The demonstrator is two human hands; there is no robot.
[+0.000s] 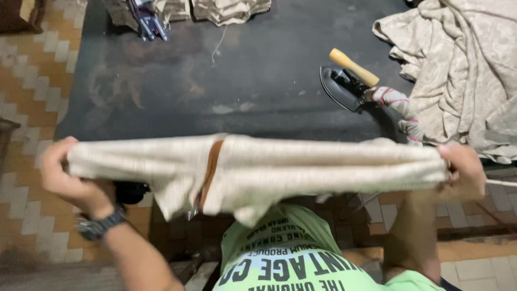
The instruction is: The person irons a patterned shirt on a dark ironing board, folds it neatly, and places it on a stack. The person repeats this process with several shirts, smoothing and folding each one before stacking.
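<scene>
Head view showed the left hand (67,175) and right hand (464,171) each clenching an end of folded beige trousers (258,170), iron (344,81) beyond the right hand.

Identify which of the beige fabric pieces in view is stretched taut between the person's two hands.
The folded beige cloth with a brown strip, gripped by left hand and right hand; the heaps lie loose on the table.
</scene>
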